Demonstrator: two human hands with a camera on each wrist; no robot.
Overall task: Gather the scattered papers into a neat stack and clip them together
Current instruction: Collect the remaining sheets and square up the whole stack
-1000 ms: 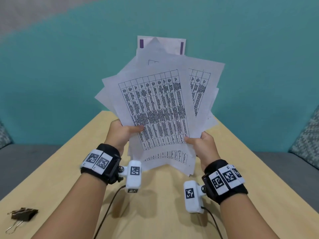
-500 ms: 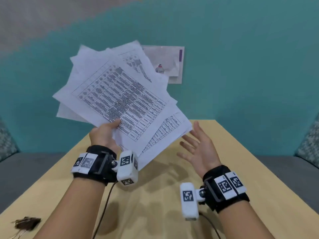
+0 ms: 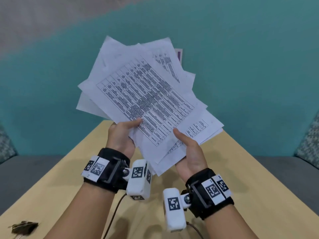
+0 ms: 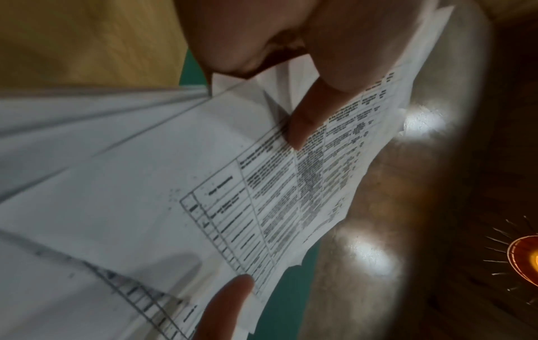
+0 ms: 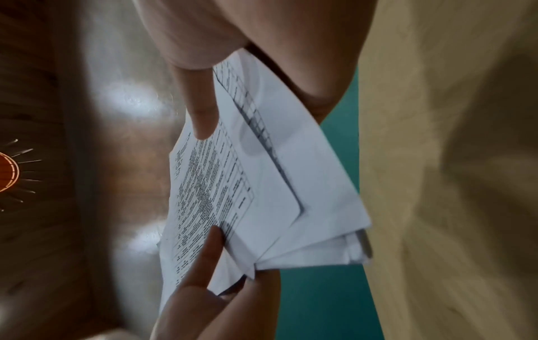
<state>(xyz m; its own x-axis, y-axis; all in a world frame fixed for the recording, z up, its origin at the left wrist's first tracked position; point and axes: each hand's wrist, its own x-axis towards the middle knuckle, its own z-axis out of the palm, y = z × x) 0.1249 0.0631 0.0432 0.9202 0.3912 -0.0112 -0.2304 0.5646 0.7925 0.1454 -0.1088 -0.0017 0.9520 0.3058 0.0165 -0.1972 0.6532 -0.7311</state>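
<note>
A fan of several white printed papers [image 3: 146, 100] is held up in the air above the wooden table [image 3: 241, 169], its edges uneven and splayed. My left hand [image 3: 124, 133] grips the lower left of the papers [image 4: 174, 184], thumb on the top sheet and fingers hidden behind. My right hand [image 3: 188, 149] holds the lower right corner of the papers [image 5: 262, 184], thumb on the printed grid and fingers underneath. A black binder clip [image 3: 24, 226] lies on the table at the near left, away from both hands.
The table narrows away towards a teal wall [image 3: 250, 75]. Grey seating [image 3: 25, 169] with patterned cushions [image 3: 309, 145] flanks it on both sides. A sheet with a purple strip [image 3: 179, 56] peeks out behind the papers. Cables trail from the wrist cameras over the near table.
Half a second ago my right hand was off the papers and open while my left swung them to the left. Now the fan is back at centre and my right hand holds it again.
</note>
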